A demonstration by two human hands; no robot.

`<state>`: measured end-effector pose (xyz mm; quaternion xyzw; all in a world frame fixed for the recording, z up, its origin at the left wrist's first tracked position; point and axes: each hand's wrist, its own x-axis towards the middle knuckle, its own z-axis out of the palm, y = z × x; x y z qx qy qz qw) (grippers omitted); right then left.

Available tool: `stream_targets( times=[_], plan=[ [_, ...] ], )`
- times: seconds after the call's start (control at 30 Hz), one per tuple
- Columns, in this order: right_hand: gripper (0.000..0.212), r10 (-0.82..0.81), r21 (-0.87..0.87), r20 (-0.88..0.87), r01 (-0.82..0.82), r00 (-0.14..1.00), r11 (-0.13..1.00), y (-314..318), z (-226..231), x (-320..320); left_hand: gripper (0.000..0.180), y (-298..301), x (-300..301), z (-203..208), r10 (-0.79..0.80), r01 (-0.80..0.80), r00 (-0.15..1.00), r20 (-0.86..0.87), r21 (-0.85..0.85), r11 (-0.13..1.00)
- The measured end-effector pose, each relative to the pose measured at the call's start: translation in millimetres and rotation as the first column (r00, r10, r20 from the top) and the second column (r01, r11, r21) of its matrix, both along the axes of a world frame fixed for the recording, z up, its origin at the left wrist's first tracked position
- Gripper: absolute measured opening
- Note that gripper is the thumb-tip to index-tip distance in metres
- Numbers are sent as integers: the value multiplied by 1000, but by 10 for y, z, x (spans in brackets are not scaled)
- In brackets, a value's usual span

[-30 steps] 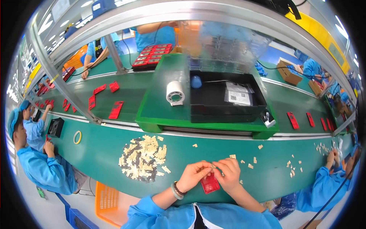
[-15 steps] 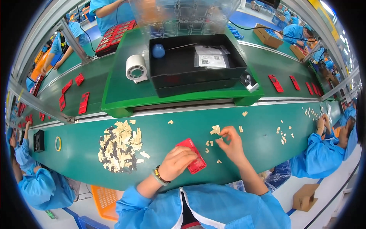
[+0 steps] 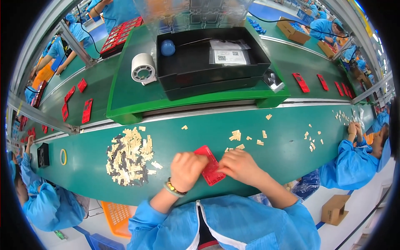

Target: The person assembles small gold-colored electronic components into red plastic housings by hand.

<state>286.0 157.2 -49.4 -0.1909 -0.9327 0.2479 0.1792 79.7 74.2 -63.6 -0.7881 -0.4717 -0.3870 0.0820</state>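
A red plastic housing point(image 3: 211, 174), long and shallow, lies tilted on the green table in front of me. My left hand point(image 3: 186, 170) is closed over its left edge with the fingers curled, and a bracelet circles that wrist. My right hand point(image 3: 241, 166) pinches at the housing's right side; whatever is between those fingertips is too small or hidden to make out. Small cream pieces point(image 3: 235, 135) lie scattered just beyond my right hand. Farther left sits a large pile of cream and black pieces point(image 3: 129, 156).
Beyond the table edge, a green raised stand point(image 3: 125, 100) carries a black tray point(image 3: 212, 81) and a white round fan point(image 3: 143, 68). Red housings point(image 3: 301, 82) lie on the belt behind. A yellow tape ring point(image 3: 63, 156) is at the left. Co-workers sit at both sides.
My right hand has come left from the cream pieces to the red housing. My left hand has shifted left, its fingers now curled at the housing's edge. Some cream pieces lie differently.
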Motion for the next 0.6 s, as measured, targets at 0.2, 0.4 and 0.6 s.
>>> stream_targets(
  times=[0.2,0.4,0.6],
  plan=[
    [33,-264,272,-89,278,960,921,-97,-13,-159,33,14,17,-75,140,0,945,296,-428,904],
    [16,-124,398,-230,210,965,893,13,-148,-535,32,-5,-74,-124,415,447,234,879,-477,757],
    [10,-294,-875,61,194,954,445,334,-604,-564,32,-273,138,-435,178,-170,984,-13,-372,913]
  ],
)
